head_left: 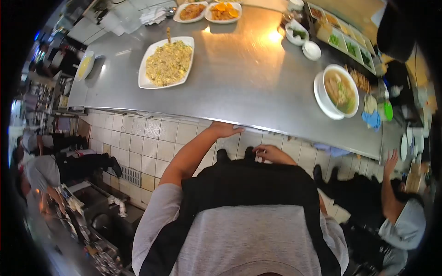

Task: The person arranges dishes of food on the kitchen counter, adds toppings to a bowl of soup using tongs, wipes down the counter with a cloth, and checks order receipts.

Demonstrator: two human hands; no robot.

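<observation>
My left hand (225, 129) rests at the front edge of the steel counter (221, 92), its fingers pointing right and holding nothing. Below the edge, my right hand (271, 153) hangs near the black apron (248, 184), fingers loosely curled and apart, with nothing visible in them. A square white plate of fried rice (169, 63) with a spoon handle upright at its back lies on the counter's left half. To the right, a white bowl of soup (340, 92) stands on a white saucer (322, 99).
Two plated dishes (223, 12) stand at the back. A yellow dish (84, 66) is at the left end. Garnish trays (351, 48) and small bowls (311, 50) are at the back right. Co-workers (405, 216) stand at the right and far left.
</observation>
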